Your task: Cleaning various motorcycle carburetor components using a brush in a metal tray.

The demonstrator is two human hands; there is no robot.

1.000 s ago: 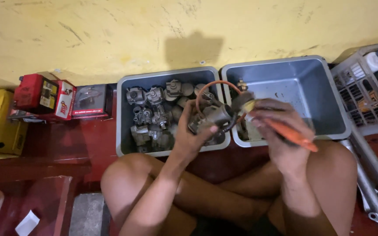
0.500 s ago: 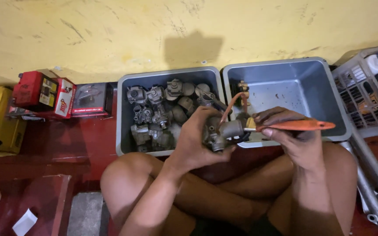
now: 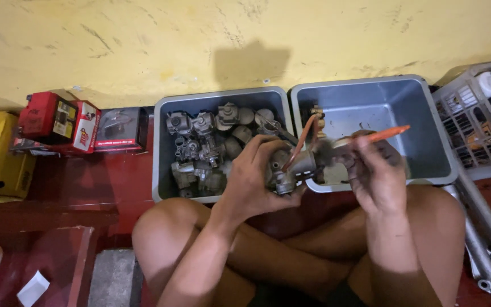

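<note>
Grey metal, grimy and fitted with a thin orange hose, the small carburettor [image 3: 298, 169] is held above the crossed legs, in front of the gap between two grey plastic tubs. It is gripped from the left by the left hand [image 3: 255, 181], whose fingers are curled round its body, while an orange-handled screwdriver [image 3: 383, 134] is pinched between the thumb and bent fingers of the right hand [image 3: 377, 173] and is pointed at its right end. Behind, the left tub [image 3: 163, 170] is filled with similar grey metal carburettors [image 3: 206, 149], the right tub [image 3: 427, 131] is seen nearly bare, and red boxes [image 3: 63, 122] are lined up against the yellow wall [image 3: 200, 40].
</note>
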